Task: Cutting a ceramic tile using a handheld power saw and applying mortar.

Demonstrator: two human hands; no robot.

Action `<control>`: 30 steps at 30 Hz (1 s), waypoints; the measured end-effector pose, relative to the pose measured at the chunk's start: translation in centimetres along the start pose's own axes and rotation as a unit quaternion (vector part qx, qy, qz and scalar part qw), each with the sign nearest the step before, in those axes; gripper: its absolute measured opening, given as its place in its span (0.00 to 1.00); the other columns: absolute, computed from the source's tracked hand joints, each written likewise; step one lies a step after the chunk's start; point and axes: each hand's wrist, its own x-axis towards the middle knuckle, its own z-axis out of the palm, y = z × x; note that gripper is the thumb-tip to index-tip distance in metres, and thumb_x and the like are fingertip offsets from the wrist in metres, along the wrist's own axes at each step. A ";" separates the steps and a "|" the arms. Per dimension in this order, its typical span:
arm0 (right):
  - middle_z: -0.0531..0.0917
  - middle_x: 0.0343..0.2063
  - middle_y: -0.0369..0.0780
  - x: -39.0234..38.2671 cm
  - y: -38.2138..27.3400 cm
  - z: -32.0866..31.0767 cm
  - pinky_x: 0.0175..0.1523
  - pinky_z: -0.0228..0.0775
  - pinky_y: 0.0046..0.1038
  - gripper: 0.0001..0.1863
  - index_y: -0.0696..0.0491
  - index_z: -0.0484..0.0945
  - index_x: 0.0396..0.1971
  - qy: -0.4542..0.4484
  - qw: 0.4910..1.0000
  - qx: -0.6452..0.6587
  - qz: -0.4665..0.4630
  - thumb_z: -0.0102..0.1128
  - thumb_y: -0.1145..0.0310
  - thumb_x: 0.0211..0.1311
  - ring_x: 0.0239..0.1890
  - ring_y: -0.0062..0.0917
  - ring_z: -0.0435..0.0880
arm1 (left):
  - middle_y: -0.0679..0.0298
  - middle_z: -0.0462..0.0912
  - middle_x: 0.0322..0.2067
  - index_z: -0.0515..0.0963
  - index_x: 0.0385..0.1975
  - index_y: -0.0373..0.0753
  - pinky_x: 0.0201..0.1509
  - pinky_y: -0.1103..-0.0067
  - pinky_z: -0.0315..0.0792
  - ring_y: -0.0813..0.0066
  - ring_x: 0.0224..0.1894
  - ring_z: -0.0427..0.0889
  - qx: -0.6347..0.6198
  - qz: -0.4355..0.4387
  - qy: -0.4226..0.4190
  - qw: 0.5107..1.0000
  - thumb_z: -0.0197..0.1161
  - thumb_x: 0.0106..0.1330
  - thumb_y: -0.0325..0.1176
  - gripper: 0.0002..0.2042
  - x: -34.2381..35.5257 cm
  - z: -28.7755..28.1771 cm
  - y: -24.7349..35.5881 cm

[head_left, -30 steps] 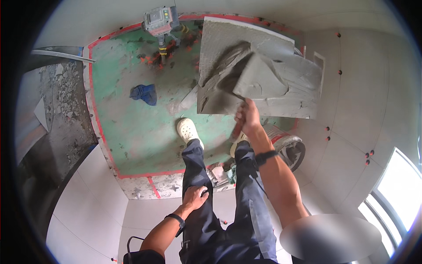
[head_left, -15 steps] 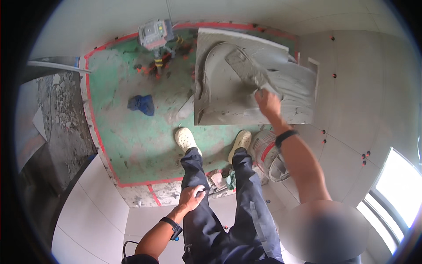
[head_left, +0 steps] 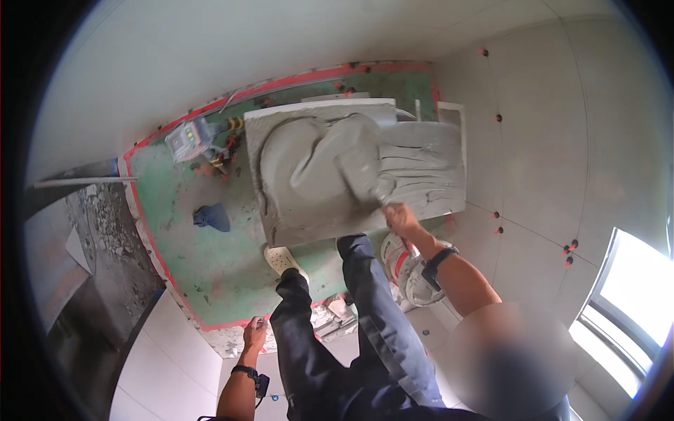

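Observation:
My right hand grips the handle of a trowel, its blade coated in grey mortar and lying in the mortar layer. Wet mortar covers a large tile in front of my feet. Thick smooth swirls lie on its left part, with streaked ridges to the right of the blade. By my left leg hangs my left hand, fingers curled in and apparently holding nothing. It touches neither the tile nor the tool.
A laser level on a small tripod stands left of the tile. A dark blue cloth lies on the green floor. Beside my right leg is a mortar-smeared bucket. Tiled walls with clips enclose the right side.
My right hand has drawn the trowel back toward me, reshaping the mortar. My left hand has left my thigh and hangs beside the leg. My right foot has stepped forward to the tile's near edge.

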 end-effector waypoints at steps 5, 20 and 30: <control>0.86 0.36 0.51 -2.9 -0.6 -7.9 0.42 0.77 0.48 0.22 0.55 0.78 0.43 0.067 0.915 -0.397 -0.035 0.54 0.50 0.66 0.39 0.48 0.86 | 0.57 0.85 0.45 0.78 0.48 0.37 0.54 0.75 0.75 0.67 0.49 0.85 -0.191 -0.062 -0.052 0.978 0.62 0.68 0.37 0.14 -1.1 0.9 11.4; 0.85 0.34 0.50 -3.0 8.5 -21.2 0.41 0.78 0.46 0.22 0.55 0.77 0.45 0.202 0.932 -0.300 0.012 0.54 0.50 0.67 0.35 0.46 0.86 | 0.59 0.82 0.47 0.74 0.55 0.30 0.62 0.77 0.70 0.71 0.52 0.80 -0.276 0.021 -0.144 0.950 0.58 0.73 0.32 0.16 1.3 5.8 37.4; 0.86 0.31 0.48 -7.2 15.9 -24.9 0.41 0.79 0.44 0.26 0.48 0.76 0.54 0.115 0.905 -0.406 -0.052 0.55 0.45 0.63 0.36 0.43 0.87 | 0.57 0.82 0.46 0.74 0.56 0.29 0.57 0.76 0.74 0.70 0.49 0.82 -0.220 -0.057 -0.143 0.963 0.58 0.73 0.36 0.19 1.3 5.3 31.4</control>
